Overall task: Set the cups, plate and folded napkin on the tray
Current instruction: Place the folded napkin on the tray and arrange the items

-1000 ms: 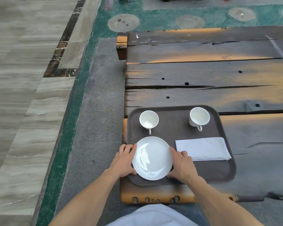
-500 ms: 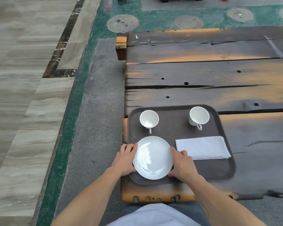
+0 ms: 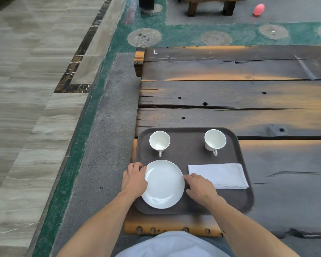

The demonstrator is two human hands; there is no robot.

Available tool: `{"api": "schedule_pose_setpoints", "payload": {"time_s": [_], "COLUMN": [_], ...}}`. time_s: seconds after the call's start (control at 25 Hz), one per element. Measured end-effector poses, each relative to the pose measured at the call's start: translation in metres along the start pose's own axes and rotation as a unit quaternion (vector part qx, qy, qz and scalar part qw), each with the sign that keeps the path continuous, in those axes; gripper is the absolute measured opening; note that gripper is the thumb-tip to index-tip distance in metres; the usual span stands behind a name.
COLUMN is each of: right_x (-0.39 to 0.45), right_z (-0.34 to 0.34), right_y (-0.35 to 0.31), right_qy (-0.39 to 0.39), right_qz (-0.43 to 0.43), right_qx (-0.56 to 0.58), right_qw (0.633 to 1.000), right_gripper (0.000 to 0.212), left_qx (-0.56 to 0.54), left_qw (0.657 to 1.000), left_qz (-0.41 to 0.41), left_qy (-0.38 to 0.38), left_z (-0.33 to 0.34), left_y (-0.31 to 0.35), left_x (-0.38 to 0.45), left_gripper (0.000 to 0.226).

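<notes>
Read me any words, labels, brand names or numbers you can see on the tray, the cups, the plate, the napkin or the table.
None: no readable text shows anywhere.
The tray, both cups, the plate and the napkin are plain, with no print or logo showing.
The wooden table shows only cracks, holes and a pale scratch, no writing.

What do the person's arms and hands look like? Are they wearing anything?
Both arms are bare up to the frame edge: no sleeves show. The left hand and right hand wear no gloves, and no rings or watch show. A light top shows below.
</notes>
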State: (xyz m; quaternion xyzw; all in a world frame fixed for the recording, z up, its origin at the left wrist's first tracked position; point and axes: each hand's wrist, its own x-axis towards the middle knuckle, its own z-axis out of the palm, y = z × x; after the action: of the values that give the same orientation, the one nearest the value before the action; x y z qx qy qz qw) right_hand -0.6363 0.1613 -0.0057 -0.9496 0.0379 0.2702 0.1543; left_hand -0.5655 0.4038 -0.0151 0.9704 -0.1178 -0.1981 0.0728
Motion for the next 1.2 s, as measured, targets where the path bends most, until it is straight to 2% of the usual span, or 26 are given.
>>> {"api": "schedule_pose_setpoints", "payload": {"time_s": [0.08, 0.28, 0.64, 0.96, 1.2], "right_x": [-0.001, -0.008, -0.020, -0.028, -0.032], "right_z": [-0.005, -0.022, -0.045, -0.040, -0.028], "right_y": [0.015, 0.070, 0.163, 0.203, 0.202], "right_qy": [0.004, 0.004, 0.020, 0.016, 0.036], "right_qz": [-0.004, -0.009, -0.029, -0.071, -0.088], "right_qx": [-0.010, -0.036, -0.084, -0.136, -0.168], "right_qw": [1.000, 0.999, 0.996, 0.988, 0.981], "right_gripper": [0.046, 0.046, 0.044, 0.038, 0.028], "left_qx": [0.001, -0.032, -0.032, 0.047, 0.134], "left_qw": [1.000, 0.999, 0.998, 0.997, 0.987], "left_qz": [-0.004, 0.037, 0.046, 0.049, 0.083], "left_qy": [0.013, -0.019, -0.017, -0.040, -0.027], "left_z": [-0.002, 0.000, 0.017, 0.040, 0.046], "left_y": [0.014, 0.064, 0.148, 0.188, 0.192], "left_x": [0.001, 0.002, -0.001, -0.008, -0.006], "left_gripper": [0.046, 0.037, 0.041, 0.047, 0.040]}}
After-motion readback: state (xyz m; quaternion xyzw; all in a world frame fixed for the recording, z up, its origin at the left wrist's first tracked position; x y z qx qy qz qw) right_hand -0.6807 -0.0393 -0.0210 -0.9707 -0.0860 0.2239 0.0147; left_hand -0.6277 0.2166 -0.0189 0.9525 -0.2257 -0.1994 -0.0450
